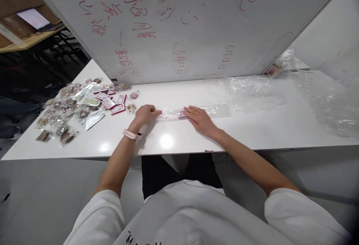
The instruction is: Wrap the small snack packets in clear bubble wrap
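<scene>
A long clear plastic bag (pixel 209 110) lies flat on the white table (pixel 252 132), running left to right in front of me. A small red-and-white packet (pixel 182 115) sits inside it. My left hand (pixel 146 114), with a pink watch at the wrist, is curled and pinches the bag's left end. My right hand (pixel 199 119) lies flat with fingers stretched out, pressing on the bag right beside the packet.
A heap of small snack packets and red-and-white cards (pixel 81 106) covers the table's left end. Crumpled clear plastic sheets (pixel 246 89) and more plastic (pixel 331 103) lie at the right. A whiteboard (pixel 179 24) with red writing leans at the table's back.
</scene>
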Tool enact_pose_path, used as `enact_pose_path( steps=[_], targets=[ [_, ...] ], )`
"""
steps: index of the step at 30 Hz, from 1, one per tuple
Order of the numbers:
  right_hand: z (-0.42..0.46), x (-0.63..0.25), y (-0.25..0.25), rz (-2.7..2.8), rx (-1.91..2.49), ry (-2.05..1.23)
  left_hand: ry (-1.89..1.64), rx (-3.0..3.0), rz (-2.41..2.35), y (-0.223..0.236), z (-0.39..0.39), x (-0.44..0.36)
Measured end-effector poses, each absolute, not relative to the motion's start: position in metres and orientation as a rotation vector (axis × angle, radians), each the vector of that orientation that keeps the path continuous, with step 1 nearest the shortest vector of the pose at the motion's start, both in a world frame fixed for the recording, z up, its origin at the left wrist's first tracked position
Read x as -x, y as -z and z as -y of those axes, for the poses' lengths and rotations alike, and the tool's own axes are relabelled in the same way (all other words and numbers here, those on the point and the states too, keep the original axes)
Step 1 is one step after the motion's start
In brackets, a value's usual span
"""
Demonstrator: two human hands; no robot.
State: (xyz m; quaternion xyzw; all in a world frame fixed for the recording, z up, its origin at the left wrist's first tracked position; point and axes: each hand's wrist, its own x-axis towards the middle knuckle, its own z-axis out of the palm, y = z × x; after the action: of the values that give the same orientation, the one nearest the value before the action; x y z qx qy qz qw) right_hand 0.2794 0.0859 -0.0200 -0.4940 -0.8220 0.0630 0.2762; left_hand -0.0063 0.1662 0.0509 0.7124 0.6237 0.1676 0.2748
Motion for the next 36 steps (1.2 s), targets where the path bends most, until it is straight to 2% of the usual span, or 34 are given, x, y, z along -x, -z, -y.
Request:
enact_pose_path(
  steps=[3,6,10,13,16,29,33,36],
  targets=[
    [-0.087,-0.276,0.02,2.187,1.324,-0.175,-0.898,-1.795,-1.815,-0.053,-0.124,-0.004],
    [-0.087,-0.275,0.02,2.174,1.288,-0.17,-0.875,-1.614,-1.592,-0.051,-0.075,-0.024],
    [-0.083,-0.274,0.018,2.17,1.261,-0.138,-0.78,-0.679,-0.971,-0.045,-0.048,-0.046],
    [-0.079,-0.274,0.017,2.18,1.252,-0.159,-0.938,-0.324,-0.92,-0.043,-0.065,-0.051],
    [-0.079,-0.275,0.014,2.18,1.267,-0.207,-1.022,-0.227,-0.95,-0.042,-0.09,-0.055],
    [-0.084,-0.284,0.014,2.279,1.339,-0.273,-1.341,-0.271,-1.004,-0.021,-0.114,-0.087],
    [-0.084,-0.285,0.013,2.284,1.33,-0.257,-1.33,-0.858,-1.111,-0.015,-0.092,-0.117],
    [-0.086,-0.286,0.013,2.317,1.37,-0.298,-1.04,-1.507,-1.174,-0.009,-0.081,-0.129]
  ],
)
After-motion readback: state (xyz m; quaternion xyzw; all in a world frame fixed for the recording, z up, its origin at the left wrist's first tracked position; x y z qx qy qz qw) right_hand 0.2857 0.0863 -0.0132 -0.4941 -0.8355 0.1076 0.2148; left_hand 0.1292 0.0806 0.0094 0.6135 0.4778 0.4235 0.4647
